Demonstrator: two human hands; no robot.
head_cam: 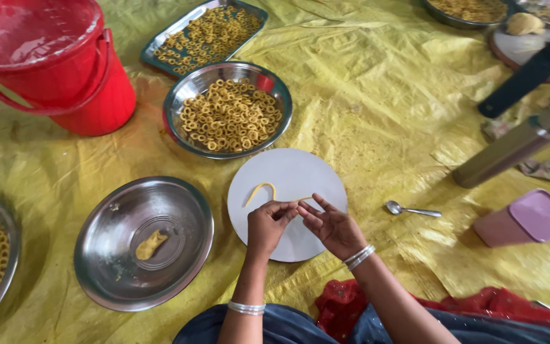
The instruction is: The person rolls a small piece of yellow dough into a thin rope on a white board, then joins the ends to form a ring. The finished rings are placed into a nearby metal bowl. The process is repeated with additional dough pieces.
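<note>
Dough rings (pixel 230 116) in steel bowl (pixel 179 95); dough lump (pixel 150 244) in steel plate (pixel 192 210).

A crinkled yellow plastic sheet (pixel 377 95) covers the floor and carries everything. Upper left: a red bucket (pixel 52 64) with its lid on. Upper centre: a rectangular tray (pixel 154 48) and a round steel bowl (pixel 179 95), both filled with dough rings. Centre: a white round board (pixel 307 175). Lower left: a steel plate (pixel 97 255) holding one dough lump. Right of centre: a spoon (pixel 408 209), a pink lidded box (pixel 526 220) and a steel cylinder (pixel 510 150).
</note>
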